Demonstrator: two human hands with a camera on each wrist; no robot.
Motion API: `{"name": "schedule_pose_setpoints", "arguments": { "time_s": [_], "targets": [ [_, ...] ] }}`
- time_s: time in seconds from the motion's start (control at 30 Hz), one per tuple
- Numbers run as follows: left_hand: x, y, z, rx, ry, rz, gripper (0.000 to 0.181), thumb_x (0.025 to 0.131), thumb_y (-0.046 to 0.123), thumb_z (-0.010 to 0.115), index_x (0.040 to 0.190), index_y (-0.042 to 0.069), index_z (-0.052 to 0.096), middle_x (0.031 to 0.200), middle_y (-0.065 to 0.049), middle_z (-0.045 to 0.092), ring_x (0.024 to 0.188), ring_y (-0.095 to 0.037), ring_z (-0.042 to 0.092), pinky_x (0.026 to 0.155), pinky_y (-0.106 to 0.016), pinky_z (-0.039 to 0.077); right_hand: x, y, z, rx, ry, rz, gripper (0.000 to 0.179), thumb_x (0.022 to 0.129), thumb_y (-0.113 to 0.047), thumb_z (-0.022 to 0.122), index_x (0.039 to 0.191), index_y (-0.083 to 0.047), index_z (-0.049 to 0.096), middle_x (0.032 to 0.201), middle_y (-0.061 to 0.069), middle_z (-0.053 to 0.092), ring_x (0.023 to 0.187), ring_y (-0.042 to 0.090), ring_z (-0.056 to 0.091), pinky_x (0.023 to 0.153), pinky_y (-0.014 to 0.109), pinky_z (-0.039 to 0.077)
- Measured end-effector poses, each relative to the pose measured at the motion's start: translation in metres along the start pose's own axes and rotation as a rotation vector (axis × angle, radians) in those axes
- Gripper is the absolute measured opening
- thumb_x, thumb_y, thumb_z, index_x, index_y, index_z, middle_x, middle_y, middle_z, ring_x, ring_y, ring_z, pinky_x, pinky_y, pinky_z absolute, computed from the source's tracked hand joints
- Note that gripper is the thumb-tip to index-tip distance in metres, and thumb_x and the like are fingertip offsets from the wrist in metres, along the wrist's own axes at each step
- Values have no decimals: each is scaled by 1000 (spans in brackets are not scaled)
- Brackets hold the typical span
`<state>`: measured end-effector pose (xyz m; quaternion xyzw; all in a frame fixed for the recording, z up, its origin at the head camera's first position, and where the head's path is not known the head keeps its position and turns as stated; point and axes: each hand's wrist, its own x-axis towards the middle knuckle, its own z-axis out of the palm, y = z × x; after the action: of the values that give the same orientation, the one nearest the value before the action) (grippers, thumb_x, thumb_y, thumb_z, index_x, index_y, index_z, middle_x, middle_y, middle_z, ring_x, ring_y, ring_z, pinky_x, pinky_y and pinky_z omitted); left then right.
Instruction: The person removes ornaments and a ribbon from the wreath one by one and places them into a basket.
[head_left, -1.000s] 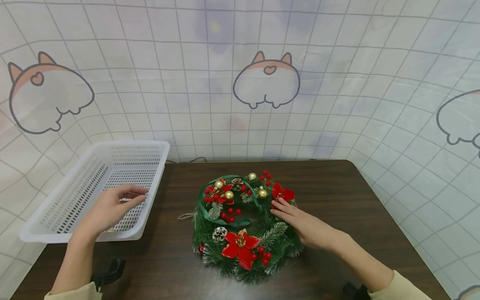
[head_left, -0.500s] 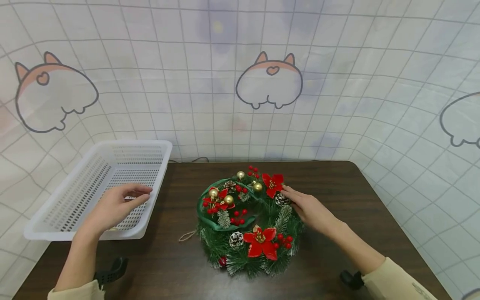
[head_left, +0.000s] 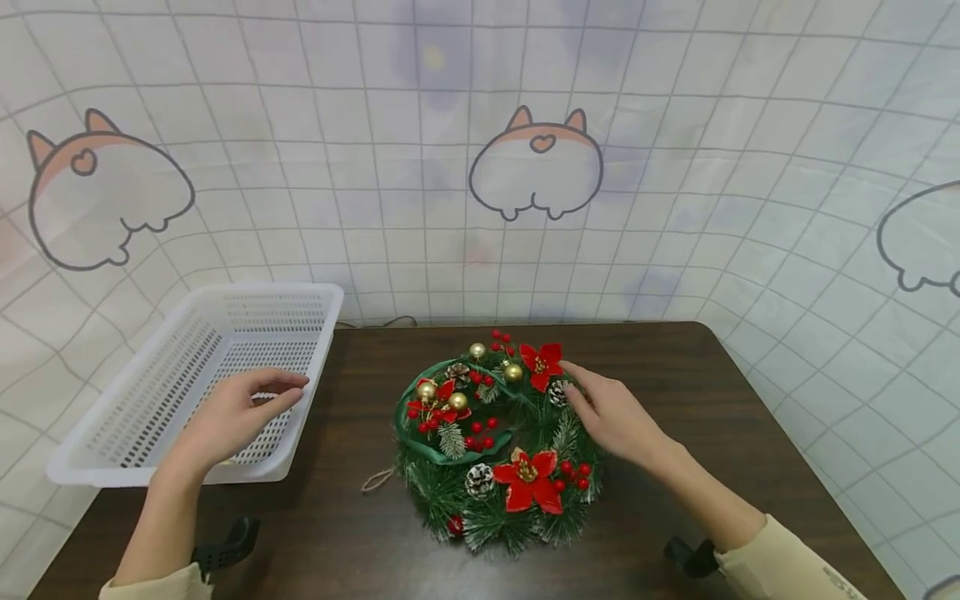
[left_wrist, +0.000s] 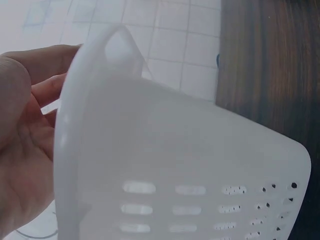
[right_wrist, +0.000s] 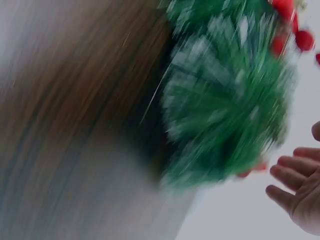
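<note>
A green Christmas wreath [head_left: 502, 508] lies flat on the table, trimmed with red poinsettias [head_left: 528, 482], red berries, pine cones [head_left: 480, 481] and gold baubles [head_left: 512, 372]. Over its left part curls a green ribbon [head_left: 408, 433]. My right hand [head_left: 622, 421] is at the wreath's far right edge, fingers extended beside a poinsettia and a pine cone. In the right wrist view its fingers are spread, apart from the blurred green needles [right_wrist: 225, 100]. My left hand [head_left: 232, 412] hovers over the white plastic basket [head_left: 311, 400], fingers loosely bent and holding nothing.
The basket stands on the left of the dark wooden table [head_left: 645, 533], with something small and pale partly hidden inside. A twine loop [head_left: 377, 480] sticks out at the wreath's left. A tile-patterned cloth [head_left: 420, 250] hangs behind the table.
The wreath has turned counter-clockwise: its front poinsettia went right, the far one left. My right hand moved outward from on top of the wreath to its edge. The left hand barely moved.
</note>
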<state>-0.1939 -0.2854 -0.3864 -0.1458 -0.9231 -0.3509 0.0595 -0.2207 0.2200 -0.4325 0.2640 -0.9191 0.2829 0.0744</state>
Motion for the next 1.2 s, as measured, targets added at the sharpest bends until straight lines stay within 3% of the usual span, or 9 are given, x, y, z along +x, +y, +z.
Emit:
{"name": "schedule_pose_setpoints", "arguments": {
  "time_s": [0.1,0.17,0.43,0.77,0.97,1.1,1.2],
  "targets": [
    [1,2,2,-7,3,-5,29,102,25,67,123,4,72,121,-12,71,110,-29,66,93,-49,55,-4,-24,4,-17,-4,12,55,109,-34,53,153,-1,46,145,17,56,113,32,67,101,53,50],
    [2,4,3,-7,7,-3,28,102,25,68,122,5,72,120,-12,71,110,-30,66,93,-50,55,-8,-39,8,-60,-14,12,61,107,-42,54,153,-3,45,155,16,47,139,35,48,110,56,42],
    [5,12,12,-3,6,28,23,102,20,68,119,6,73,117,-10,72,108,-29,67,92,-49,57,-20,-83,33,-204,-57,-3,82,101,-62,53,152,2,46,157,16,44,146,31,39,117,52,34],
    [16,23,35,-31,-22,117,16,99,16,71,113,10,76,113,-3,73,104,-21,67,88,-46,59,-26,-104,55,-219,-157,31,92,98,-71,48,151,4,46,156,20,43,147,34,37,119,53,29],
    [23,31,50,-70,-66,151,16,99,16,71,113,10,75,112,-2,72,103,-20,69,86,-41,59,-25,-104,65,-257,-185,-3,80,99,-68,51,141,-1,60,145,17,57,138,34,49,114,60,34],
    [26,33,56,-85,-79,153,15,100,16,71,114,11,75,112,1,72,104,-19,69,86,-38,59,-26,-101,65,-287,-145,-44,67,98,-63,57,131,-7,70,133,13,67,129,31,59,109,62,39],
    [27,34,58,-75,-76,155,15,99,15,71,113,11,75,111,2,72,103,-19,69,86,-39,59,-27,-101,66,-271,-108,-66,64,98,-58,62,133,-5,68,133,14,66,128,30,60,108,63,40]
  ]
}}
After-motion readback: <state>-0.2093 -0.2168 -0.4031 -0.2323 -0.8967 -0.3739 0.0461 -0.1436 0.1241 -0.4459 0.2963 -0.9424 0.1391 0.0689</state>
